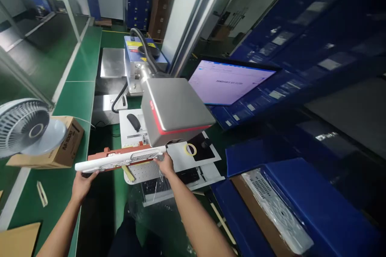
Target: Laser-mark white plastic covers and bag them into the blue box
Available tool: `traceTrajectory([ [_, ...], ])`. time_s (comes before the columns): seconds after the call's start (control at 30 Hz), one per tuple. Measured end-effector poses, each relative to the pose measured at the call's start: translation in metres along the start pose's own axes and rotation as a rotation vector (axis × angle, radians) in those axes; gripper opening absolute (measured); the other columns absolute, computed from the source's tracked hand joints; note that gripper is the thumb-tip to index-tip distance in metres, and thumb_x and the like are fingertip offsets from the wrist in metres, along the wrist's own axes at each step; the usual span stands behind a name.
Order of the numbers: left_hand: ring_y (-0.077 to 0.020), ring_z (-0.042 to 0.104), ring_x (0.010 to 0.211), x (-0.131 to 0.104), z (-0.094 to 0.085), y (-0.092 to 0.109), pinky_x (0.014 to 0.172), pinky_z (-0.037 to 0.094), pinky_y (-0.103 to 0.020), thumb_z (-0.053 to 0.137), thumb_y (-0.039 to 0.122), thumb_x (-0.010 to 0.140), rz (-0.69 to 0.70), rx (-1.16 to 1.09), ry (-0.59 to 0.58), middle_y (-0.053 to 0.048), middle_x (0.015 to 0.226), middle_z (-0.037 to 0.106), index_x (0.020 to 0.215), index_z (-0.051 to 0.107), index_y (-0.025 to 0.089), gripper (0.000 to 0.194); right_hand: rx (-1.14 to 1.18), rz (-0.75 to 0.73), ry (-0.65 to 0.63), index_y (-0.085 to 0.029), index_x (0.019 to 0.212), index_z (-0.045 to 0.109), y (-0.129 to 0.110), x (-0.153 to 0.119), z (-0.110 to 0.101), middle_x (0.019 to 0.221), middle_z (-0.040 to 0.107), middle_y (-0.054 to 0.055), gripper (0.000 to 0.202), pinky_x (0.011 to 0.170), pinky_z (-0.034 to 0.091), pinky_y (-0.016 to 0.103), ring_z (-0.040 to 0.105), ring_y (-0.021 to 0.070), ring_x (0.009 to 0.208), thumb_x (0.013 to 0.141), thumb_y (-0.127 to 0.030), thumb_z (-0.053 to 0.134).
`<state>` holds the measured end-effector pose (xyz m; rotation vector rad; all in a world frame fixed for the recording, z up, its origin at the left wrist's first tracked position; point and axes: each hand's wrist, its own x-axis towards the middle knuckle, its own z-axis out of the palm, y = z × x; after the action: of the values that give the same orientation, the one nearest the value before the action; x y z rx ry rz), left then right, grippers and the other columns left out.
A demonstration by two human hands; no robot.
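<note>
A long white plastic housing [120,160] with a grille-like section toward its right end is held level between my hands. My left hand [82,184] grips its left end from below, thumb along the near side. At the right end, my right hand [165,165] has its fingers closed on the same housing. Just behind it runs a reddish-brown fixture [101,154], partly hidden; whether the two touch I cannot tell. The grey head of a laser-marking machine [177,104] hangs above and beyond my right hand, over a white perforated plate [137,174].
A fan [22,126] and a cardboard box [70,142] stand on the green bench at left. Beyond the machine head is a monitor [230,82]. A yellow tape roll [190,149], a mouse and a keyboard [183,176] lie nearby. At right, a blue bin [304,192] holds bagged white parts [274,204].
</note>
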<state>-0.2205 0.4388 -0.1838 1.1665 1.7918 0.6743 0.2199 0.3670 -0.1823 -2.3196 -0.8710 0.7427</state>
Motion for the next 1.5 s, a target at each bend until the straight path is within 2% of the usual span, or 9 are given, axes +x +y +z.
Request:
traceTrajectory([
  [0.13, -0.0509, 0.077, 0.122, 0.003, -0.009, 0.016, 0.103, 0.062, -0.060, 0.087, 0.071, 0.068, 0.039, 0.093, -0.080, -0.023, 0.123, 0.084, 0.126, 0.076, 0.013, 0.082, -0.041, 0.040, -0.016, -0.020, 0.116, 0.074, -0.014, 0.003, -0.002, 0.125, 0.081, 0.011, 0.031, 0.098, 0.055, 0.035, 0.075, 0.0305, 0.119, 0.088, -0.027, 0.086],
  [0.33, -0.0536, 0.074, 0.126, 0.005, -0.013, 0.023, 0.106, 0.060, -0.065, 0.082, 0.073, 0.069, 0.025, 0.186, -0.064, -0.026, 0.124, 0.083, 0.124, 0.078, 0.012, 0.082, -0.108, 0.089, -0.011, -0.018, 0.118, 0.077, -0.030, -0.001, -0.004, 0.122, 0.083, 0.012, 0.031, 0.095, 0.053, 0.033, 0.075, 0.0302, 0.118, 0.091, -0.028, 0.087],
  [0.5, -0.0539, 0.074, 0.126, 0.000, -0.013, 0.030, 0.103, 0.062, -0.063, 0.081, 0.070, 0.070, 0.015, 0.200, -0.025, -0.026, 0.124, 0.083, 0.123, 0.078, 0.011, 0.079, -0.140, 0.074, -0.009, -0.018, 0.121, 0.079, -0.039, -0.003, -0.011, 0.123, 0.083, 0.013, 0.029, 0.091, 0.051, 0.032, 0.076, 0.0310, 0.117, 0.094, -0.028, 0.084],
  [0.8, -0.0554, 0.074, 0.126, -0.011, -0.016, 0.038, 0.106, 0.062, -0.066, 0.086, 0.069, 0.067, 0.047, 0.177, -0.011, -0.025, 0.120, 0.085, 0.120, 0.078, 0.013, 0.077, -0.143, 0.058, -0.018, -0.022, 0.122, 0.079, -0.041, -0.012, -0.019, 0.121, 0.084, 0.010, 0.028, 0.085, 0.049, 0.030, 0.076, 0.0283, 0.111, 0.094, -0.029, 0.082],
  [1.0, -0.0554, 0.074, 0.127, -0.014, -0.018, 0.037, 0.112, 0.057, -0.070, 0.090, 0.064, 0.060, 0.050, 0.114, -0.023, -0.026, 0.122, 0.084, 0.117, 0.078, 0.013, 0.078, -0.134, 0.068, -0.030, -0.021, 0.122, 0.080, -0.029, -0.039, -0.026, 0.120, 0.084, 0.013, 0.031, 0.088, 0.052, 0.032, 0.077, 0.0313, 0.112, 0.092, -0.030, 0.086],
  [1.2, -0.0570, 0.073, 0.127, -0.072, -0.042, 0.026, 0.112, 0.057, -0.069, 0.086, 0.072, 0.063, 0.047, 0.204, -0.050, -0.022, 0.114, 0.086, 0.109, 0.081, 0.016, 0.073, -0.051, 0.033, -0.051, -0.020, 0.116, 0.082, 0.006, -0.084, -0.048, 0.116, 0.085, 0.014, 0.027, 0.091, 0.053, 0.033, 0.079, 0.0316, 0.111, 0.090, -0.026, 0.088],
  [1.37, -0.0563, 0.076, 0.119, -0.145, -0.048, 0.036, 0.105, 0.061, -0.067, 0.088, 0.084, 0.056, 0.076, 0.266, -0.042, -0.022, 0.111, 0.086, 0.108, 0.079, 0.015, 0.087, 0.036, 0.055, -0.074, -0.021, 0.100, 0.082, 0.073, -0.134, -0.105, 0.103, 0.086, 0.012, 0.015, 0.082, 0.055, 0.034, 0.081, 0.0308, 0.097, 0.088, -0.029, 0.085],
  [1.43, -0.0526, 0.078, 0.116, -0.180, -0.048, 0.053, 0.103, 0.064, -0.061, 0.090, 0.084, 0.054, 0.100, 0.211, -0.146, -0.021, 0.110, 0.087, 0.105, 0.080, 0.016, 0.086, 0.066, 0.073, -0.081, -0.022, 0.091, 0.081, 0.107, -0.154, -0.135, 0.095, 0.086, 0.011, 0.013, 0.079, 0.055, 0.035, 0.081, 0.0314, 0.091, 0.087, -0.034, 0.084],
  [1.5, -0.0473, 0.079, 0.118, -0.215, -0.046, 0.075, 0.108, 0.064, -0.055, 0.094, 0.078, 0.059, 0.142, 0.129, -0.386, -0.018, 0.117, 0.087, 0.109, 0.083, 0.016, 0.080, 0.097, 0.088, -0.075, -0.022, 0.085, 0.079, 0.142, -0.172, -0.165, 0.090, 0.085, 0.012, 0.017, 0.077, 0.055, 0.036, 0.080, 0.0332, 0.088, 0.084, -0.038, 0.083],
])
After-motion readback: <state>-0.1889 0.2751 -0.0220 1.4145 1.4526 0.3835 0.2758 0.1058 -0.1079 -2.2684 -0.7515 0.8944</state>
